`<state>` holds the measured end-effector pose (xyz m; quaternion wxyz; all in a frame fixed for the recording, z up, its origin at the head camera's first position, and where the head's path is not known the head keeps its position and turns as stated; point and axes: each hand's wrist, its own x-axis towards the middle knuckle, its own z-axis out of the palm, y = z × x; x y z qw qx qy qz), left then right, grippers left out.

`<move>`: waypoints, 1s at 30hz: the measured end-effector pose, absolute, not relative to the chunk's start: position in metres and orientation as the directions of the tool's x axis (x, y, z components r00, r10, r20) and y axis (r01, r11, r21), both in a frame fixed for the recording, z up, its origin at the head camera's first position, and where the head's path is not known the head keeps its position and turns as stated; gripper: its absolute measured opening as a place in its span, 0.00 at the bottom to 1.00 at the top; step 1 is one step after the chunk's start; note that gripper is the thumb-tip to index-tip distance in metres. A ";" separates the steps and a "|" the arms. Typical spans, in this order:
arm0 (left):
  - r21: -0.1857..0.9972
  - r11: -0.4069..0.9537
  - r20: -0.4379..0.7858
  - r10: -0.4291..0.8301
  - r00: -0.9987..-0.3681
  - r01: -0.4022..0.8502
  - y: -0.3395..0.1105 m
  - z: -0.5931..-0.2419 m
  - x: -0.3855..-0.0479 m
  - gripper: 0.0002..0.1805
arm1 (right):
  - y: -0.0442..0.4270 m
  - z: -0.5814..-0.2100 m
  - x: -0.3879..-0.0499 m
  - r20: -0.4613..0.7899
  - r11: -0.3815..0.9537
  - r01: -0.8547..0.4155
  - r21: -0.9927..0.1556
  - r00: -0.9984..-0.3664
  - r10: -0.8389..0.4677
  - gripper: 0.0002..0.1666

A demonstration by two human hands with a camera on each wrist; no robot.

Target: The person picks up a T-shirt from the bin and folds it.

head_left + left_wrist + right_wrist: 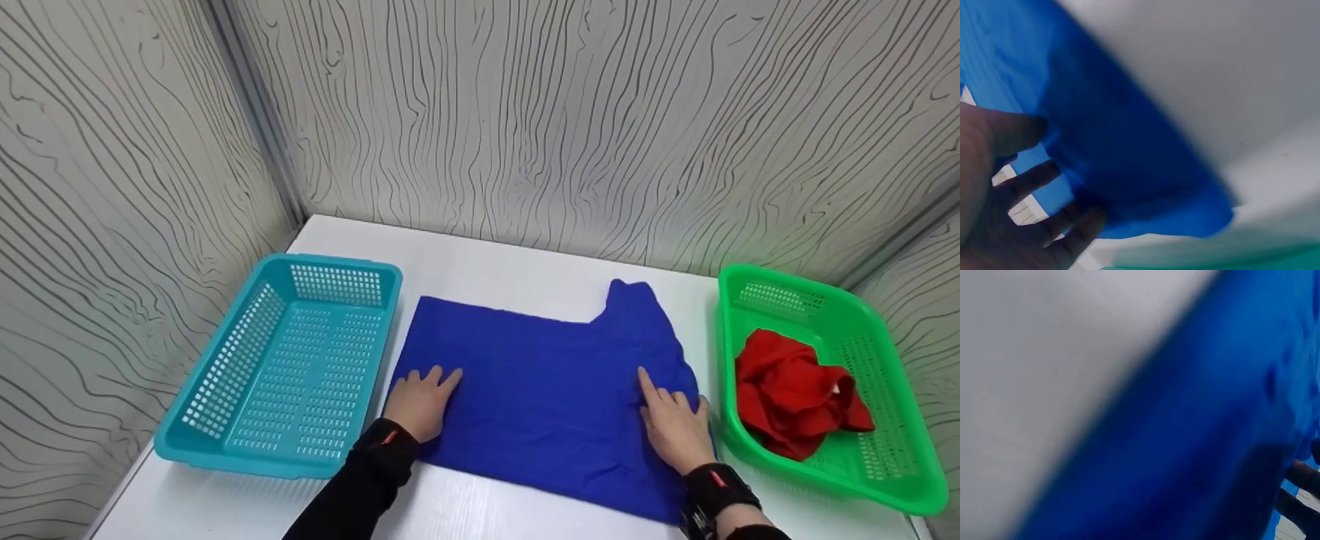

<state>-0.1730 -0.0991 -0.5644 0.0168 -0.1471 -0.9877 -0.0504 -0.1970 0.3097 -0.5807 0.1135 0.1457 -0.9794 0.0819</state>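
Step looks like flattening and squaring a deep-blue, folded fabric garment (540, 382), laid on the white table (465, 262) between a teal perforated plastic basket (225, 463) and a green one (817, 480) with crumpled red cloth (795, 390) inside. Next move probably calls for taking an edge and folding again; some wrinkles remain on the right. Left hand (418, 405) spread, resting at garment's left side; right hand (675, 431) also spread, index extended, touching near right side. No pinch visible.
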 end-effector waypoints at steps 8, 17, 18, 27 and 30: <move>0.063 0.944 0.110 0.315 -0.943 0.323 -0.101 -0.568 -0.177 0.17 | 0.309 -0.587 -0.204 0.336 0.924 -0.346 -0.166 -0.900 -0.277 0.15; 0.076 0.944 0.071 0.316 -0.946 0.321 -0.103 -0.564 -0.178 0.17 | 0.306 -0.575 -0.211 0.210 0.925 -0.298 -0.235 -0.945 -0.251 0.20; 0.079 0.947 0.055 0.307 -0.950 0.311 -0.103 -0.564 -0.178 0.20 | 0.306 -0.573 -0.211 0.177 0.930 -0.277 -0.239 -0.955 -0.239 0.26; 0.175 0.956 -0.088 0.254 -0.963 0.236 -0.101 -0.561 -0.181 0.20 | 0.307 -0.571 -0.215 0.117 0.949 -0.250 -0.193 -0.966 -0.230 0.18; 0.214 0.952 -0.112 0.245 -0.963 0.218 -0.102 -0.557 -0.181 0.18 | 0.307 -0.572 -0.216 0.156 0.940 -0.266 -0.215 -0.959 -0.236 0.16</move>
